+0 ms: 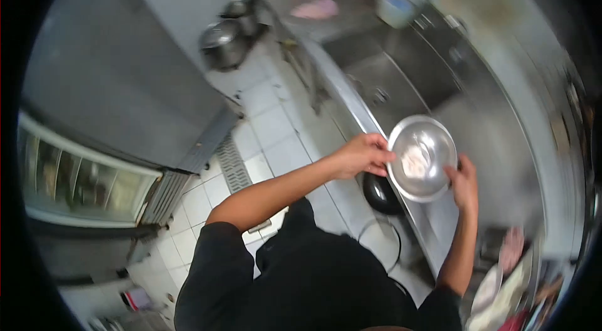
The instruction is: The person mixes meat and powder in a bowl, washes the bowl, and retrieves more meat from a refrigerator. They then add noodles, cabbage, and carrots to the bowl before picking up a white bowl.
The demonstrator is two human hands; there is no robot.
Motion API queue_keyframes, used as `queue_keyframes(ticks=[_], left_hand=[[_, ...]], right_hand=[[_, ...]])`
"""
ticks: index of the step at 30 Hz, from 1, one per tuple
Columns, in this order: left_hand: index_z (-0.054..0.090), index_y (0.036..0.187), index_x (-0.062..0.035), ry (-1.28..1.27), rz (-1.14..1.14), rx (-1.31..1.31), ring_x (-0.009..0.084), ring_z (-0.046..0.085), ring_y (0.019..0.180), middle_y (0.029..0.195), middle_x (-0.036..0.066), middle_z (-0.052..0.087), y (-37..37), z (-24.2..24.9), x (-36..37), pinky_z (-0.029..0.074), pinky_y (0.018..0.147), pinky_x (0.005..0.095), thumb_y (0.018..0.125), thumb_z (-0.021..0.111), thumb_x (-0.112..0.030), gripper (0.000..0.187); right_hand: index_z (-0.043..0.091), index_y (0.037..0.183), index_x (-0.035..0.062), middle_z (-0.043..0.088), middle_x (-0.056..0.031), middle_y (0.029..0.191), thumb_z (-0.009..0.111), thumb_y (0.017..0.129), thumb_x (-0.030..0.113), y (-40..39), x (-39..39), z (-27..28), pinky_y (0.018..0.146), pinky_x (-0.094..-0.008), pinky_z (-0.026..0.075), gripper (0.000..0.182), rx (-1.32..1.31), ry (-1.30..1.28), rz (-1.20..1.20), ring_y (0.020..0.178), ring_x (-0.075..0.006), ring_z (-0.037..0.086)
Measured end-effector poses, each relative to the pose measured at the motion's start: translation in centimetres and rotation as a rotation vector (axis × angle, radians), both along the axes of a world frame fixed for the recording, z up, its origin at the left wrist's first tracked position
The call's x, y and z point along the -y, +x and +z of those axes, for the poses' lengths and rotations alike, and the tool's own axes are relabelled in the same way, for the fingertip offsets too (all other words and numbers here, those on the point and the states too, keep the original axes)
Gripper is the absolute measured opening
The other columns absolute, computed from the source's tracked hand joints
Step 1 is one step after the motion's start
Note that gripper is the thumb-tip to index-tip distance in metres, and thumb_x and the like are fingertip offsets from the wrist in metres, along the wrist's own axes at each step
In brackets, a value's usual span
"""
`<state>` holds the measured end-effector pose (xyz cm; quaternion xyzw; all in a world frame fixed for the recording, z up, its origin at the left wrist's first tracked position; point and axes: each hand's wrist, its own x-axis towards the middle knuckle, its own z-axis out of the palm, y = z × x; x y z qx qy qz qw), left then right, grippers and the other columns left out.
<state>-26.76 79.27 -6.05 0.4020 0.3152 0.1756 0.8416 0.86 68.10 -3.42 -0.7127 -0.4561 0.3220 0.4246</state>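
Observation:
A round metal bowl (427,183) is held between my two hands over the front part of the steel counter. Something pale, too blurred to name, lies in its bottom. My left hand (365,156) grips the bowl's left rim, fingers pressed at its edge. On the opposite side, my right hand (462,182) holds the right rim with the thumb over the edge. The steel sink (389,80) lies just beyond the bowl.
Pinkish meat pieces (315,9) lie on the counter's far end, near a pale container (396,9). Metal pots (224,42) stand on the tiled floor. A black round object (381,194) sits below the counter edge. Food trays (489,290) are at lower right.

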Motion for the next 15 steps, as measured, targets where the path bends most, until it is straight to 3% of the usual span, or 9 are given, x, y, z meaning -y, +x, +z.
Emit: queue_keyframes(ticks=[2, 4, 5, 6, 7, 9, 11, 12, 15], left_hand=[[0.057, 0.099, -0.0059, 0.280, 0.211, -0.070, 0.0151, 0.064, 0.078, 0.091, 0.004, 0.061, -6.7, 2.3, -7.5, 0.057, 0.070, 0.0313, 0.085, 0.074, -0.021, 0.026], [0.059, 0.102, -0.0064, 0.917, 0.634, -0.273, 0.0153, 0.063, 0.081, 0.093, 0.003, 0.062, -16.1, 3.8, -18.1, 0.053, 0.069, 0.0309, 0.085, 0.074, -0.021, 0.027], [0.059, 0.105, -0.0056, 1.393, 0.874, -0.627, 0.0154, 0.061, 0.083, 0.095, 0.003, 0.062, -21.5, 8.0, -21.9, 0.050, 0.070, 0.0303, 0.085, 0.073, -0.023, 0.030], [0.059, 0.107, -0.0027, 1.239, 0.898, -0.704, 0.0175, 0.060, 0.084, 0.097, 0.009, 0.063, -26.0, 13.5, -23.4, 0.050, 0.072, 0.0310, 0.082, 0.075, -0.027, 0.038], [0.058, 0.109, 0.0001, 1.142, 1.317, -0.824, 0.0216, 0.061, 0.085, 0.096, 0.014, 0.063, -30.5, 16.2, -26.5, 0.050, 0.074, 0.0341, 0.079, 0.077, -0.031, 0.048], [0.046, 0.125, 0.0032, 1.343, 1.653, -1.383, 0.0368, 0.054, 0.109, 0.119, 0.026, 0.053, -40.5, 20.4, -32.9, 0.046, 0.091, 0.0461, 0.075, 0.079, -0.035, 0.072], [0.043, 0.127, 0.0040, 1.311, 1.858, -1.621, 0.0426, 0.045, 0.120, 0.127, 0.028, 0.046, -49.7, 23.0, -38.1, 0.042, 0.097, 0.0493, 0.076, 0.078, -0.034, 0.072], [0.043, 0.126, 0.0055, 1.077, 1.912, -1.607, 0.0420, 0.047, 0.119, 0.127, 0.028, 0.047, -49.1, 25.0, -37.8, 0.043, 0.098, 0.0489, 0.077, 0.076, -0.033, 0.070], [0.047, 0.124, 0.0009, 1.105, 1.814, -1.642, 0.0420, 0.057, 0.109, 0.115, 0.024, 0.058, -53.7, 26.6, -40.4, 0.046, 0.094, 0.0478, 0.080, 0.072, -0.034, 0.061]], right_hand=[[0.064, 0.101, -0.0001, 0.059, -0.0024, 0.072, 0.059, 0.078, 0.001, -3.0, -5.6, -1.5, 0.048, -0.0252, 0.037, 0.023, -0.158, 0.013, 0.000, 0.057, -0.0082, 0.050], [0.064, 0.101, -0.0004, 0.061, -0.0027, 0.074, 0.059, 0.078, 0.001, -6.7, -10.7, -2.1, 0.049, -0.0247, 0.037, 0.023, -0.267, 0.041, 0.038, 0.058, -0.0079, 0.051], [0.064, 0.101, -0.0005, 0.062, -0.0029, 0.076, 0.058, 0.079, 0.001, -8.4, -13.1, -2.1, 0.049, -0.0245, 0.037, 0.023, -0.325, 0.055, 0.040, 0.058, -0.0077, 0.051], [0.064, 0.102, -0.0008, 0.063, -0.0032, 0.077, 0.058, 0.079, 0.001, -9.1, -13.5, -1.5, 0.050, -0.0242, 0.037, 0.024, -0.332, 0.045, 0.063, 0.058, -0.0077, 0.051], [0.063, 0.103, -0.0012, 0.064, -0.0035, 0.078, 0.058, 0.079, 0.001, -10.9, -16.3, -1.2, 0.050, -0.0239, 0.037, 0.025, -0.338, 0.030, 0.091, 0.059, -0.0077, 0.052], [0.063, 0.106, -0.0015, 0.065, -0.0036, 0.079, 0.058, 0.079, 0.001, -13.3, -20.0, -0.7, 0.052, -0.0235, 0.039, 0.028, -0.325, 0.005, 0.113, 0.060, -0.0082, 0.053], [0.063, 0.106, -0.0017, 0.065, -0.0040, 0.079, 0.059, 0.079, 0.002, -15.2, -23.2, -0.2, 0.053, -0.0235, 0.040, 0.028, -0.254, -0.028, 0.165, 0.060, -0.0086, 0.054], [0.063, 0.107, -0.0018, 0.064, -0.0042, 0.079, 0.059, 0.079, 0.002, -15.9, -24.7, 0.2, 0.053, -0.0235, 0.040, 0.029, -0.217, -0.046, 0.181, 0.060, -0.0088, 0.055], [0.064, 0.101, -0.0019, 0.062, -0.0035, 0.076, 0.059, 0.079, 0.004, -18.2, -28.5, 0.8, 0.050, -0.0238, 0.040, 0.024, -0.272, -0.025, 0.217, 0.060, -0.0084, 0.054]])
